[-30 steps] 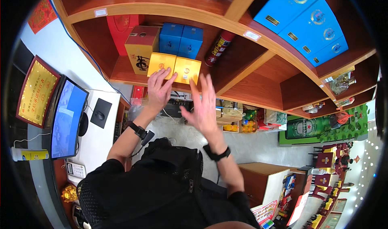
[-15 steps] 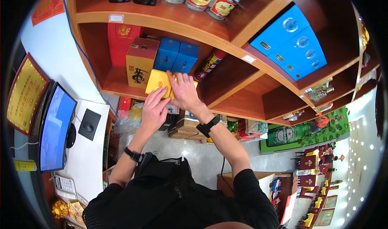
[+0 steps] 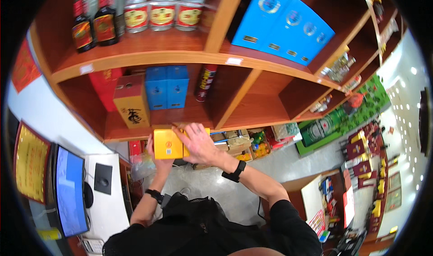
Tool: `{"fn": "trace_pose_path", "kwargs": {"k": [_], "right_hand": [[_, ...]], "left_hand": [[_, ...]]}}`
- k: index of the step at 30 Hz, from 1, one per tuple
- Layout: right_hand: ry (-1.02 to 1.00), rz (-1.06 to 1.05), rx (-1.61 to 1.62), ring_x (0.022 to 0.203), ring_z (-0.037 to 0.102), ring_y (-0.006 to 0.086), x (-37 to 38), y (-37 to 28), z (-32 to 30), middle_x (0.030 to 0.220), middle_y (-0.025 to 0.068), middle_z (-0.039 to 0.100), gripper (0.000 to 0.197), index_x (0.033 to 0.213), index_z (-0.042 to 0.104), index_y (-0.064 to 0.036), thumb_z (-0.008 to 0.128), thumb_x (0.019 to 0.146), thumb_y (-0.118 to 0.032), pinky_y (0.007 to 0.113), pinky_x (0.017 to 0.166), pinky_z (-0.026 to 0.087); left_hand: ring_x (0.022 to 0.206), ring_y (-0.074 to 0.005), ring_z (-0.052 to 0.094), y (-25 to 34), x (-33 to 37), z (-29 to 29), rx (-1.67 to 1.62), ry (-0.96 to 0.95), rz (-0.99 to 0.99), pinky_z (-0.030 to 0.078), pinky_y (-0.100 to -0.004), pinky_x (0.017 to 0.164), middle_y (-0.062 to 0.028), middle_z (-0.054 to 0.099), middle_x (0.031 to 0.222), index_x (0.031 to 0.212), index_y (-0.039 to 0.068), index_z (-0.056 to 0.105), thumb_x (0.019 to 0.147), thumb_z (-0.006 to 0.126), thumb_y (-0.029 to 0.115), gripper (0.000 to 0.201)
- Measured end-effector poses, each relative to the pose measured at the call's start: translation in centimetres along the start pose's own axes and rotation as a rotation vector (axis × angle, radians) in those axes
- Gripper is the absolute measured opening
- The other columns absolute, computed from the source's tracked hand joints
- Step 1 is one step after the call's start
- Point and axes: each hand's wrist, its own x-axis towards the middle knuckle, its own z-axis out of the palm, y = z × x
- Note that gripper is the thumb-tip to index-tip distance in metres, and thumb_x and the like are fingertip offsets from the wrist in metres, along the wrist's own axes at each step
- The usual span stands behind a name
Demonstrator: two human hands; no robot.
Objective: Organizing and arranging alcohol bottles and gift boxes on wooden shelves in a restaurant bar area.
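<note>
2 yellow boxes (image 3: 168, 143) lie between grasping fingers: left hand (image 3: 162, 165) at their left side, right hand (image 3: 198, 145) over the right.

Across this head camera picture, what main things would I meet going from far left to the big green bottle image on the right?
Gold framed plaque → computer screen → mouse pad → yellow box → right hand → green bottle image.
</note>
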Motion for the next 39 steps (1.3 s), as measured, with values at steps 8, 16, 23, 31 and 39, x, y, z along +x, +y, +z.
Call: {"fn": "trace_pose_path", "kwargs": {"k": [8, 16, 23, 31, 39], "right_hand": [[-0.071, 0.183, -0.028, 0.125, 0.053, 0.0349, -9.5, 3.3, -7.6, 0.136, 0.0165, 0.056, 0.104, 0.155, 0.051, -0.0006, 0.093, 0.065, -0.032, 0.048, 0.105, 0.042], [0.098, 0.411, -0.069, 0.126, 0.054, 0.0351, -23.4, 8.9, -15.6, 0.138, 0.0165, 0.056, 0.104, 0.155, 0.053, -0.0018, 0.093, 0.063, -0.030, 0.049, 0.105, 0.043], [0.197, 0.463, -0.086, 0.121, 0.056, 0.0366, -34.2, 17.0, -19.2, 0.133, 0.0170, 0.057, 0.105, 0.155, 0.053, -0.0015, 0.093, 0.062, -0.028, 0.050, 0.102, 0.044], [0.205, 0.553, -0.143, 0.123, 0.054, 0.0360, -39.3, 28.6, -22.5, 0.136, 0.0154, 0.057, 0.113, 0.156, 0.053, -0.0027, 0.098, 0.055, -0.024, 0.049, 0.104, 0.042], [0.089, 0.415, -0.084, 0.123, 0.055, 0.0388, -35.9, 48.7, -23.1, 0.136, 0.0189, 0.057, 0.113, 0.159, 0.050, -0.0015, 0.096, 0.061, -0.033, 0.048, 0.107, 0.043]], "left_hand": [[0.145, -0.0408, 0.047, 6.7, -5.1, 8.6, -0.167, -0.107, 0.016, 0.040, -0.0528, 0.121, -0.0202, 0.046, 0.156, 0.155, 0.006, 0.035, 0.084, 0.093, 0.018, 0.093], [0.142, -0.0387, 0.049, 19.9, -5.4, 20.7, -0.282, -0.211, 0.206, 0.043, -0.0517, 0.119, -0.0212, 0.048, 0.154, 0.151, 0.005, 0.041, 0.086, 0.090, 0.013, 0.081], [0.141, -0.0375, 0.052, 26.8, -7.9, 31.6, -0.337, -0.355, 0.269, 0.044, -0.0485, 0.118, -0.0210, 0.050, 0.153, 0.153, 0.002, 0.047, 0.087, 0.091, 0.021, 0.081], [0.138, -0.0414, 0.056, 31.8, -7.6, 44.4, -0.441, -0.314, 0.197, 0.046, -0.0500, 0.117, -0.0216, 0.054, 0.153, 0.146, 0.002, 0.050, 0.076, 0.098, 0.026, 0.088], [0.138, -0.0417, 0.054, 29.9, -4.4, 61.0, -0.290, -0.188, 0.045, 0.047, -0.0515, 0.116, -0.0212, 0.051, 0.150, 0.149, 0.002, 0.046, 0.057, 0.107, 0.035, 0.115]]}}
